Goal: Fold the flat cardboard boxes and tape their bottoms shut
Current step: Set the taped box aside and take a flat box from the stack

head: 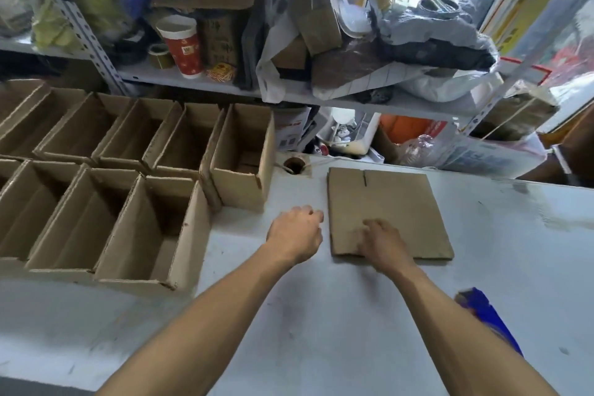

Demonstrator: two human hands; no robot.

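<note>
While both bare arms reach out over the table, this is how things lie:

Flat box: a flat brown cardboard box (389, 212) lies on the white table (321, 315), with a short slit at its far edge.

Right hand: the right hand (381, 243) rests on the near edge of the flat box. Its fingers are bent down onto the cardboard; I cannot tell if they pinch the edge.

Left hand: the left hand (297, 233) is just beside the flat box's left edge, fingers curled under, with nothing in it that I can see.

Folded boxes: open brown cardboard boxes (151, 228) stand side by side in two rows on the left of the table, open tops up.

Tape roll: a brown roll of tape (294, 165) sits near the far edge, between the boxes and the flat box.

Blue thing: a blurry blue object (488, 315) shows by the right arm.

Shelf: a metal shelf (193, 79) behind holds a red and white paper cup (183, 45) and bags.
</note>
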